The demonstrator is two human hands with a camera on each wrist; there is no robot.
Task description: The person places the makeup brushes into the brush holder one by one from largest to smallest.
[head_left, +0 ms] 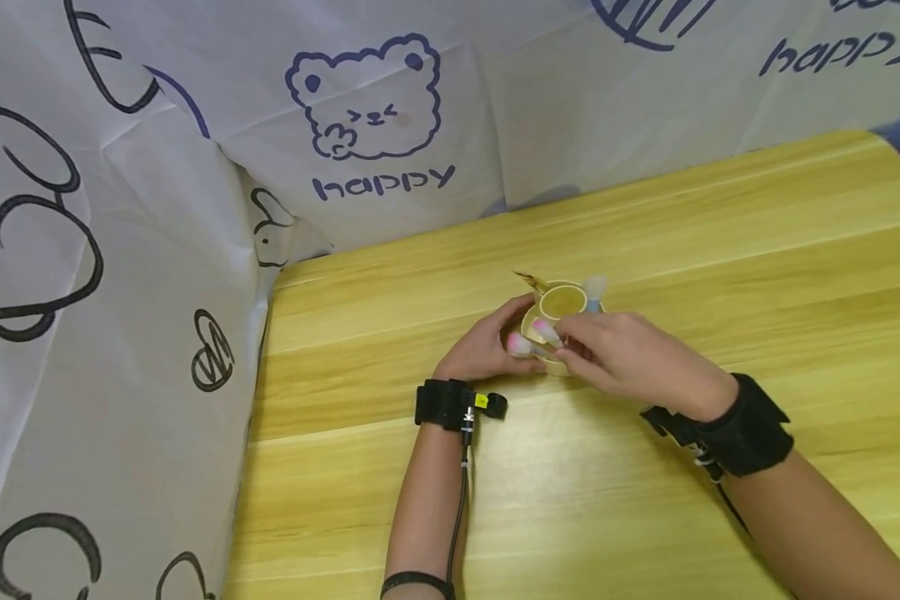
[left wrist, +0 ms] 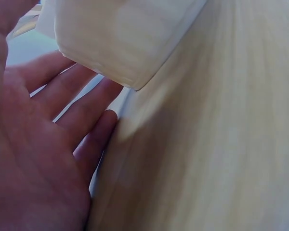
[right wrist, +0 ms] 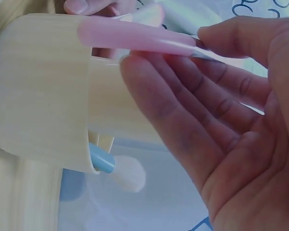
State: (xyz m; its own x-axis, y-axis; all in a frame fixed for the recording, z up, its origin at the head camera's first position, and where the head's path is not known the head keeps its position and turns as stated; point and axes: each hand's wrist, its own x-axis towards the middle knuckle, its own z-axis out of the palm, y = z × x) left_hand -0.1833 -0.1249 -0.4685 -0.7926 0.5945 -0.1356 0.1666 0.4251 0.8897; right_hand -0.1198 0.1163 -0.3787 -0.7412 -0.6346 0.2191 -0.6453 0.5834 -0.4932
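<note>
A cream cup-shaped holder [head_left: 557,367] with a round inner tube [head_left: 562,302] stands on the table. My left hand [head_left: 483,346] curves around its left side, thumb at the near side; in the left wrist view, fingers [left wrist: 86,106] lie along the holder's [left wrist: 120,43] base. My right hand [head_left: 630,358] pinches a pink-handled brush [right wrist: 135,37] between thumb and fingertips; the smooth pink length overlaps the holder's rim in the right wrist view. A white head with a pink tip [head_left: 519,344] shows close by. A blue brush with white bristles [right wrist: 130,175] stands in the holder.
A pointed yellow-brown item [head_left: 531,282] sticks out at the holder's back left. The wood-grain table [head_left: 720,275] meets white cloth [head_left: 375,225] with drawn animals at the back and left. Black straps with cables [head_left: 444,404] are on both wrists.
</note>
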